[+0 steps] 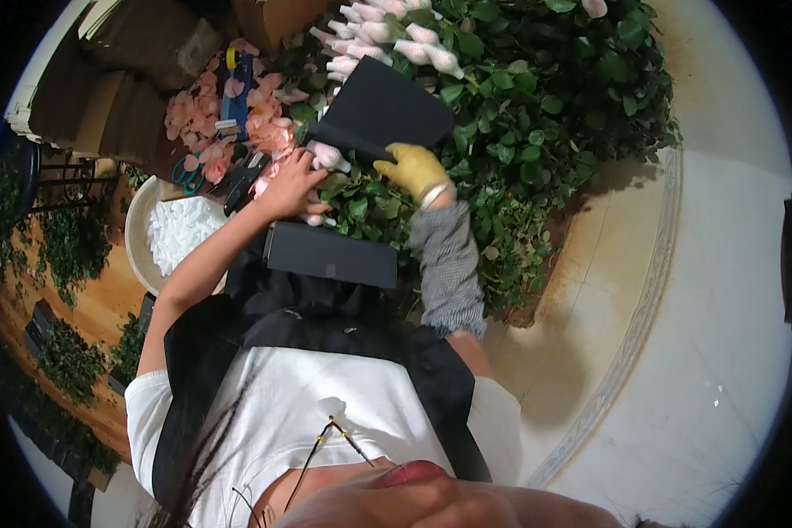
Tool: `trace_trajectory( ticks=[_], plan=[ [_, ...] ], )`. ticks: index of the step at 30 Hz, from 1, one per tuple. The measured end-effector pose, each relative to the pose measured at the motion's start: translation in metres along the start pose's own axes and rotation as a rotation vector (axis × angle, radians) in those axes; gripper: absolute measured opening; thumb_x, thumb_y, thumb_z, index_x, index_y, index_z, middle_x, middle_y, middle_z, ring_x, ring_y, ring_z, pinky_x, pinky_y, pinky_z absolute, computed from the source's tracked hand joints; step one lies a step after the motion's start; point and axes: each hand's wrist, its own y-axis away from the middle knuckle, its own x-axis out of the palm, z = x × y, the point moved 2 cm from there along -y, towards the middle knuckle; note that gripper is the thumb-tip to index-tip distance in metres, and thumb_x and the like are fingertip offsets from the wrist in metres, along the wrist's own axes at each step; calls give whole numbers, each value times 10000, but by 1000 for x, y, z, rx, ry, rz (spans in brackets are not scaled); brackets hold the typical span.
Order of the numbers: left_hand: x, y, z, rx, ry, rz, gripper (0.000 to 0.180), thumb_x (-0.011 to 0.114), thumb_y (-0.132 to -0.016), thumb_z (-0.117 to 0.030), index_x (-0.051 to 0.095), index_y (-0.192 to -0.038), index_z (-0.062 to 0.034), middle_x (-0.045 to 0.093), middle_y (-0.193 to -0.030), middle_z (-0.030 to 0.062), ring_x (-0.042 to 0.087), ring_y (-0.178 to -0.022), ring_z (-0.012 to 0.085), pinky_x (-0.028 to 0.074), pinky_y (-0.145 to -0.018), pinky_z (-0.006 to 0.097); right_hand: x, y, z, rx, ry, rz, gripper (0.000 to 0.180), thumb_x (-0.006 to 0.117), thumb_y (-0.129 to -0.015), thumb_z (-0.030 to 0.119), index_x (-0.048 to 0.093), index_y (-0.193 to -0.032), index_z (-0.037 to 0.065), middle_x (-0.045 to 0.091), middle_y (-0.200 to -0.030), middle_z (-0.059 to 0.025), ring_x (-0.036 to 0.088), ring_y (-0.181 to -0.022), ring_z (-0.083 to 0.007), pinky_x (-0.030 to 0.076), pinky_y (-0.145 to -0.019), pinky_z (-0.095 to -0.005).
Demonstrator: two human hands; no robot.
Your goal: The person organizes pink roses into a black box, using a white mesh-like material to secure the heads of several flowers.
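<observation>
My bare left hand (pixel 292 185) curls its fingers around pink roses in white nets beside the left end of a black box (pixel 330 255). One netted rose (pixel 327 157) shows past my fingertips; the grip underneath is hidden. My right hand (pixel 416 172), in a yellow glove, has its fingers closed at the lower edge of a black sheet (pixel 383 106), which stands tilted over the flowers. Green rose leaves (pixel 356 204) fill the space between the sheet and the box. A patterned grey sleeve covers my right forearm.
A heap of leafy rose stems (pixel 546 123) with several netted heads (pixel 427 53) lies ahead and right. On the left are a round tub of white nets (pixel 183 229), loose pink petals (pixel 198 110), a blue tape dispenser (pixel 235 101), teal-handled scissors (pixel 187 174) and stacked cardboard (pixel 123 114).
</observation>
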Motion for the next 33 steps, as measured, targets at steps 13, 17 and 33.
trace_trajectory(
  ticks=[13, 17, 33],
  plan=[
    [-18, 29, 16, -79, 376, -83, 393, 725, -886, -315, 652, -1185, -72, 459, -1402, 183, 423, -1322, 390, 392, -1050, 477, -38, 119, 104, -499, -599, -79, 608, 749, -838, 132, 527, -1398, 48, 594, -1363, -154, 558, -1267, -305, 443, -1064, -389],
    [-32, 69, 33, -769, 684, -119, 264, 535, -1033, -225, 669, -1087, -4, 705, -948, 130, 692, -853, 248, 530, -763, 371, 29, 90, 109, -475, -164, 198, 407, 740, -833, 191, 653, -1212, 71, 735, -983, -117, 696, -915, -316, 538, -834, -410],
    [-10, 69, 33, -869, 1225, 51, 266, 630, -970, -259, 679, -871, -17, 581, -743, -12, 524, -661, 68, 441, -635, 271, 96, 37, 80, -380, 371, 378, 261, 597, -917, 337, 716, -1026, 132, 739, -949, -55, 715, -883, -291, 525, -724, -452]
  ],
)
